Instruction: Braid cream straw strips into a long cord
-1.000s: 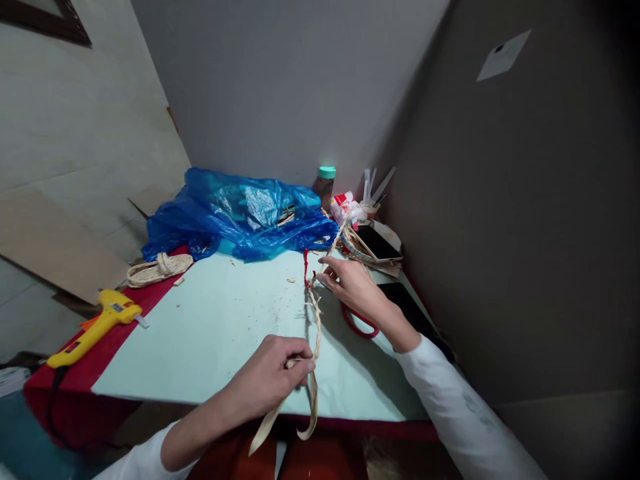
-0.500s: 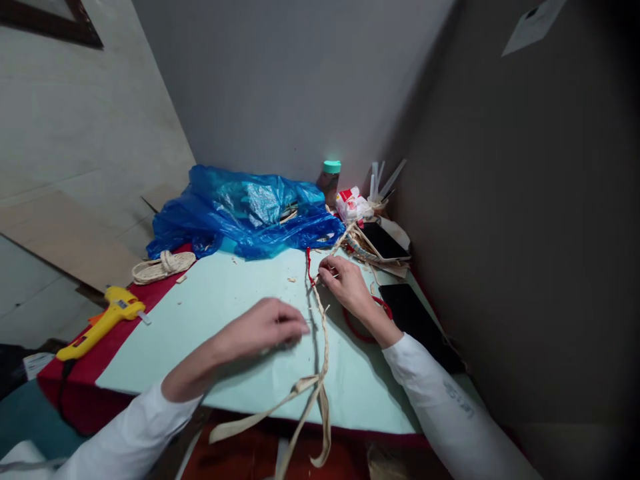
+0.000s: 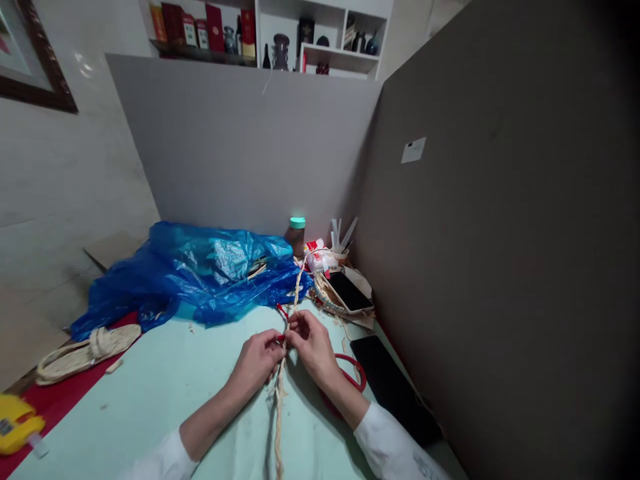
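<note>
A braided straw cord [image 3: 279, 417] runs up the middle of the table, between my two hands and on toward the back. A short red string [image 3: 283, 310] is at the cord where my fingers meet. My left hand [image 3: 259, 359] pinches at the red string from the left side. Close against it, my right hand [image 3: 311, 340] has its fingertips closed on the braided cord and string; which strand each finger holds is partly hidden. Beneath my right forearm lies a red ring-shaped thing [image 3: 357, 371], partly covered.
Blue plastic bag [image 3: 200, 267] spreads across the back. A bottle with a green cap [image 3: 297, 233], a phone [image 3: 349, 291] and a black flat slab [image 3: 395, 387] are to the right. A woven straw sandal [image 3: 90, 350] and yellow glue gun [image 3: 17, 427] lie left. Grey panels [image 3: 240, 147] wall the table.
My left hand has come right and forward to the cord and now pinches beside my right hand. The camera view has tilted up, bringing shelves into sight.
</note>
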### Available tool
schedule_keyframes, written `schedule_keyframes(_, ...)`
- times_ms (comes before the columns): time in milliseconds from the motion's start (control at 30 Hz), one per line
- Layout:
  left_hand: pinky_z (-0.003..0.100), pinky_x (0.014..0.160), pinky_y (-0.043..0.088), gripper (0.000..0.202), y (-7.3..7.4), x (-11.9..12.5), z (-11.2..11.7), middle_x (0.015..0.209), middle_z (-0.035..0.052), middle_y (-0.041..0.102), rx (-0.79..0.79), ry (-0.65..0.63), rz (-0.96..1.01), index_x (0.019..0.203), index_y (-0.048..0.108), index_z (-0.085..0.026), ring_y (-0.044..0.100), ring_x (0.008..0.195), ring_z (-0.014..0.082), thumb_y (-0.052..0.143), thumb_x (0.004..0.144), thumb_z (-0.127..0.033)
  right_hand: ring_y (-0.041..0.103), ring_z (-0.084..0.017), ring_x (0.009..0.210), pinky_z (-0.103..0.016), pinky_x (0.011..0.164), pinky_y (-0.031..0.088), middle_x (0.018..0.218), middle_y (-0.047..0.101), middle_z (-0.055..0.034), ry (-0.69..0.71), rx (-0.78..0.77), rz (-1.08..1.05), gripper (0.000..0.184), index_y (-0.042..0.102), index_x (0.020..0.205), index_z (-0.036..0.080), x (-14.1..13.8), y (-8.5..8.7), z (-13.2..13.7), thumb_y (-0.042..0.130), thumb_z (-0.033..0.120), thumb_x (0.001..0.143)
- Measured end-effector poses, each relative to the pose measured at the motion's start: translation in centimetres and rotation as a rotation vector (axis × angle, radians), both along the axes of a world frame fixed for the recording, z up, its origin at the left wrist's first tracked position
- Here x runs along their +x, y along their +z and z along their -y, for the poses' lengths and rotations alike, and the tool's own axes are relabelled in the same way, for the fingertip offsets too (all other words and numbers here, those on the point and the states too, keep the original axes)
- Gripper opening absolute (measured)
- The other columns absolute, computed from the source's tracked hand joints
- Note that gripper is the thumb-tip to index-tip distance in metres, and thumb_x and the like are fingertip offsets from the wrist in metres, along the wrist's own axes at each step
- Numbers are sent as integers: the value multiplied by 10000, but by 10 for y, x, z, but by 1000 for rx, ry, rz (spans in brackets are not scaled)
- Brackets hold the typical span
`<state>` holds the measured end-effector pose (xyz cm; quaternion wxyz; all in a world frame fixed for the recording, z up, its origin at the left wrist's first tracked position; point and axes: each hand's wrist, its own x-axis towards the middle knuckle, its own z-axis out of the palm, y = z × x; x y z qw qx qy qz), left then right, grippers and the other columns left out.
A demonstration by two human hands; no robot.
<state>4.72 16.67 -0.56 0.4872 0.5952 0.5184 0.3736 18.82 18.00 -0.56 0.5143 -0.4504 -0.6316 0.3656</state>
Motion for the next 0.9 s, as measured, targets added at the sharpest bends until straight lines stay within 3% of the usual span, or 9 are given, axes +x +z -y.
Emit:
schedule_keyframes(167, 221, 484, 349, 106, -4, 1, -2, 511, -37, 515, 80, 83, -2, 638, 531, -168, 468, 483, 121, 578, 643, -263, 563, -159, 794, -275, 726, 470, 867, 580, -24, -11, 130, 78, 178, 548, 898, 193, -9, 10, 10, 514, 99, 750)
schedule_keyframes(333, 253, 546, 412, 141, -6, 0, -4, 654, 27, 644, 102, 108, 44, 724, 589, -162, 560, 611, 184, 582, 646, -279, 545, -154, 802, -276, 740, 469, 914, 561, -31, 15, 223, 140, 215, 528, 954, 202, -14, 12, 17, 514, 83, 775)
schedule_keyframes(433, 249, 487, 397, 177, -12, 0, -4, 635, 25, 652, 71, 100, 72, 800, 595, -165, 559, 540, 177, 570, 673, -287, 555, -157, 803, -276, 741, 469, 906, 568, -32, 32, 203, 154, 232, 527, 976, 198, -15, 12, 18, 546, 92, 770)
schedule_keyframes(600, 207, 336, 277, 141, -23, 1, -5, 454, -53, 528, -5, 45, 102, 797, 503, -186, 400, 301, 101, 517, 751, -318, 552, -157, 776, -278, 719, 446, 848, 576, -23, 17, 185, 198, 68, 554, 867, 195, -10, 15, 16, 519, 154, 825)
schedule_keyframes(733, 180, 340, 289, 161, -15, 0, -2, 474, -44, 543, -59, 20, 214, 756, 487, -177, 419, 328, 79, 577, 731, -308, 557, -149, 701, -272, 674, 447, 761, 582, -3, -76, 84, 60, 27, 530, 820, 194, -2, 14, 8, 522, 217, 834)
schedule_keyframes(900, 158, 417, 345, 236, -1, -2, 0, 638, 10, 632, -80, 55, 371, 817, 557, -134, 490, 466, 62, 691, 665, -255, 593, -152, 656, -287, 667, 499, 725, 594, 13, -25, -87, -231, 103, 517, 813, 205, 4, 11, -3, 573, 289, 794)
